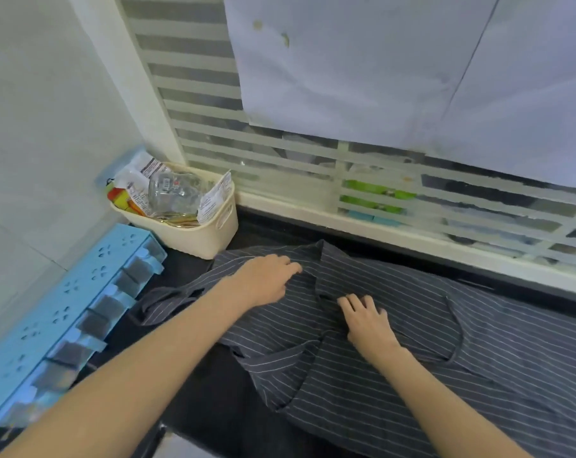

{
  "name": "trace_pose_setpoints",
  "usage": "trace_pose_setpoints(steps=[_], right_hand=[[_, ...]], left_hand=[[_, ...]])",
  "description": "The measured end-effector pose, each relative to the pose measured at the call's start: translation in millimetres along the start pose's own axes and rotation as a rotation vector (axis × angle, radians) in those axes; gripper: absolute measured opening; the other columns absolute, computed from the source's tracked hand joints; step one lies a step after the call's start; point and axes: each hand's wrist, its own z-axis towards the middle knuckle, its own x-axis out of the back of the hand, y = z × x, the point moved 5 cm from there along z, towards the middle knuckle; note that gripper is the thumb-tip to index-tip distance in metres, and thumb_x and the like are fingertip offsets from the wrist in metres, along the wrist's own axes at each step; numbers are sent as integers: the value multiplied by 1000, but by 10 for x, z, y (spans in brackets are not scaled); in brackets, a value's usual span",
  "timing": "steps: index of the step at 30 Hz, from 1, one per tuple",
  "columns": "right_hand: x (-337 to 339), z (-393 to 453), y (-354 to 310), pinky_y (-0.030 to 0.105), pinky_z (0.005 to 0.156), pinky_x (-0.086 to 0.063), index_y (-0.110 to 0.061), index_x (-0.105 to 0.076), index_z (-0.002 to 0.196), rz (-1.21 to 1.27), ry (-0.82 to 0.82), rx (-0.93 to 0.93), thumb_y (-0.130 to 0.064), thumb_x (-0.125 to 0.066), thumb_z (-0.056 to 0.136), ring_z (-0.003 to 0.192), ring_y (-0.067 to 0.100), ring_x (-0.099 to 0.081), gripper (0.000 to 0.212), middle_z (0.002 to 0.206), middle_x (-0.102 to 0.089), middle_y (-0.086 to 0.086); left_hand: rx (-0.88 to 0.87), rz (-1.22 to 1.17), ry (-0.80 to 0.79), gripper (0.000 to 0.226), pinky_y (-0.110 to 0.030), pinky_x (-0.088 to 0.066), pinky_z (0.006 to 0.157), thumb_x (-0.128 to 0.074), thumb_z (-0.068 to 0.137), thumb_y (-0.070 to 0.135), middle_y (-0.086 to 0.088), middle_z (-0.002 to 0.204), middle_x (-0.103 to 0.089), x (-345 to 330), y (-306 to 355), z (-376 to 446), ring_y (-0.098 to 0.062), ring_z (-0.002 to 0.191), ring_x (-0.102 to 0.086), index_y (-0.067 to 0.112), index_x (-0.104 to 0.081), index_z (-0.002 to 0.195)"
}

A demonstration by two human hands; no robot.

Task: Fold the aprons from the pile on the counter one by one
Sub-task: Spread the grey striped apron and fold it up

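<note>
From where I watch, the dark counter (213, 385) runs under both forearms, and the striped apron (412, 375) lies spread across it, its near edge hanging toward me and its bulk running off to the right. I judge it a light, soft, thin cloth: it creases readily, drapes over the edge, and should slide on the smooth dark surface if tugged from one side only. My right hand (367, 320) lies flat on the fabric near the middle, fingers straight and slightly spread, pressing a fold ridge. My left hand (266, 279) rests further back on the upper part, fingers relaxed and laid on the cloth; I cannot tell whether the tips pinch the raised crease there. I would take hold at corners or along hemmed edges, keeping the straps (167, 300), which trail loose to the left, tucked in so they do not snag.

Left of the apron a blue plastic rack (65, 312) leans along the tiled wall. Behind it a cream basket (210, 239) holds packets and crumpled wrappers, just beside the apron's far edge. Beyond, a striped frosted window (280, 150) spans the back, with pale sheets (362, 67) covering its upper part.
</note>
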Motion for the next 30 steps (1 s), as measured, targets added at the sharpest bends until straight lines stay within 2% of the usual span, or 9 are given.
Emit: trace_pose_setpoints(steps=[5, 8, 12, 15, 18, 21, 23, 26, 30], right_hand=[[72, -212, 295, 38, 102, -38, -15, -39, 138, 151, 116, 69, -22, -56, 90, 125, 23, -44, 52, 138, -46, 2], [12, -531, 714, 43, 81, -52, -14, -59, 118, 85, 156, -56, -25, -81, 59, 103, 28, -62, 64, 119, -59, 6], [-159, -899, 1287, 54, 108, -27, -13, -23, 148, -87, -4, -215, -35, -71, 74, 138, 38, -25, 92, 153, -18, 15], [-211, -1122, 1663, 61, 95, -40, -3, -43, 139, -112, -44, -417, -24, -92, 46, 126, 44, -43, 107, 143, -39, 24], [-277, -1245, 1914, 46, 112, -29, -7, -12, 150, -59, -38, -479, -15, -60, 88, 142, 31, -21, 79, 157, -13, 12], [-171, -1248, 2131, 33, 106, -39, -11, -26, 147, -1, -63, -418, -3, -47, 94, 137, 24, -33, 58, 155, -21, 7], [73, -1240, 2317, 35, 98, -46, -11, -47, 134, 18, 37, -426, 0, -46, 93, 123, 24, -51, 42, 146, -40, 7], [536, -1263, 2589, 39, 92, -49, -8, -56, 127, 50, 254, -463, 7, -49, 88, 114, 30, -57, 42, 146, -43, 8], [786, -1373, 2793, 49, 84, -49, 0, -68, 110, -4, 507, -347, 20, -64, 66, 94, 40, -63, 48, 122, -62, 19]], left_hand=[[-239, 155, 15, 71, -41, -29, 110, -55, 91, 12, -6, 157, -11, -339, 678, 466, -27, 142, -16, 17, -15, 150], [-261, 255, -56, 77, -42, -23, 113, -58, 90, 12, -7, 158, -5, -512, 943, 658, -27, 143, -11, 18, -10, 150], [-200, 303, -86, 82, -41, -27, 110, -61, 87, 9, -12, 155, -11, -546, 1156, 860, -31, 138, -24, 15, -9, 150], [-160, 340, -44, 76, -39, -31, 105, -59, 88, 7, -15, 153, -15, -490, 1299, 940, -32, 132, -33, 10, -12, 148], [-99, 375, -3, 66, -37, -35, 101, -57, 88, 6, -14, 146, -31, -424, 1282, 977, -29, 126, -43, 7, -22, 144], [20, 390, 75, 44, -36, -35, 99, -52, 91, 8, -10, 134, -50, -277, 1164, 958, -26, 120, -51, 8, -39, 133], [84, 337, 154, 34, -34, -35, 98, -48, 93, 11, -7, 128, -54, -97, 1093, 894, -24, 117, -53, 11, -44, 126], [65, 161, 222, 26, -32, -39, 91, -46, 93, 18, -5, 122, -55, 81, 1054, 759, -22, 106, -57, 13, -47, 119], [-68, 196, -123, 27, -35, -45, 88, -46, 94, 21, -5, 125, -53, -202, 1182, 546, -26, 108, -57, 13, -49, 120]])
